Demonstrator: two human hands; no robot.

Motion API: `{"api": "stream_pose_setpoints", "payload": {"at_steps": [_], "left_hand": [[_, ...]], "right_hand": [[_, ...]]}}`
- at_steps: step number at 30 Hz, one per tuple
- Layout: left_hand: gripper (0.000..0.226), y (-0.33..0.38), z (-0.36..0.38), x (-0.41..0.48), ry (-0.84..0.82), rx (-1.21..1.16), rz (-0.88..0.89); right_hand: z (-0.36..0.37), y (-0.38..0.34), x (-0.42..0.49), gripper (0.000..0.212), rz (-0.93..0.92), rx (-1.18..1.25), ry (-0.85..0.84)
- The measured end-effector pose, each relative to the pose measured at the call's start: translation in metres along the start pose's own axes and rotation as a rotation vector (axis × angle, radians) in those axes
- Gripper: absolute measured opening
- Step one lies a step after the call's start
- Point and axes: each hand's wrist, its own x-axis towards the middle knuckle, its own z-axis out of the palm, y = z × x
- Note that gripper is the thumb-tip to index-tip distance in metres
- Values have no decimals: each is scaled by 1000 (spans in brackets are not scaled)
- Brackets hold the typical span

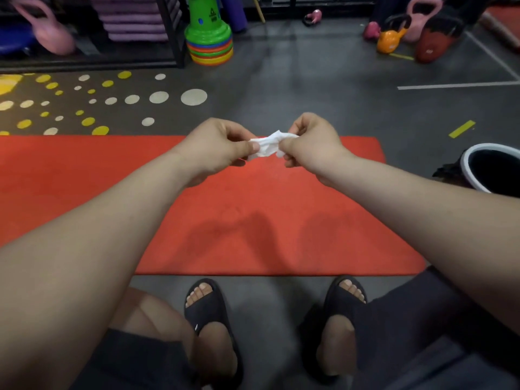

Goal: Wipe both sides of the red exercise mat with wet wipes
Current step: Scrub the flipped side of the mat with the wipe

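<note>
**Wipe drawn open above the mat**

The black slides (pixel 209 313) were planted just short of the near edge of the red exercise mat (pixel 253 220), which lay flat on the grey floor, apparently so the crouching person could reach it. Above it, the left hand (pixel 216 147) and right hand (pixel 312 144) each pinched one end of a crumpled white wet wipe (pixel 267 144) between thumb and curled fingers, probably to spread it for wiping. A white-rimmed bin (pixel 467 164) stood near the mat's right end, likely for spent wipes.
</note>
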Motion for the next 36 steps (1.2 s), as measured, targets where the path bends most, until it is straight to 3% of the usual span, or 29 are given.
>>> {"api": "stream_pose_setpoints", "payload": {"at_steps": [2, 5, 8, 11, 14, 18, 23, 29, 31, 33, 36], "left_hand": [[6, 0, 7, -3, 14, -25, -18], [4, 3, 14, -9, -7, -117, -59], [29, 13, 16, -19, -35, -290, -131], [36, 20, 14, -29, 7, -338, -204], [25, 20, -5, -33, 79, -107, -267], [18, 11, -50, -35, 7, 288, -338], [25, -24, -73, -32, -63, 688, -264], [25, -126, -32, -10, -203, 614, -315], [28, -164, -14, 2, -262, 653, -311], [30, -200, 2, 11, -324, 676, -319], [29, -251, 20, 26, -374, 684, -347]], "right_hand": [[4, 2, -2, 15, -13, 1, -17], [12, 2, -5, 5, 24, 195, -190], [14, 3, -8, 18, 48, 360, -362], [15, 8, -10, 20, 5, 304, -325], [14, 10, -16, 7, 60, 272, -310], [7, 8, -19, 17, 137, 142, -381], [25, 29, -3, 20, 224, 94, -348], [83, 125, 10, 16, 365, 113, -338], [97, 165, 12, 20, 410, 42, -329], [104, 206, 18, 24, 359, -179, -317], [105, 254, 31, 9, 203, -562, -344]]}}
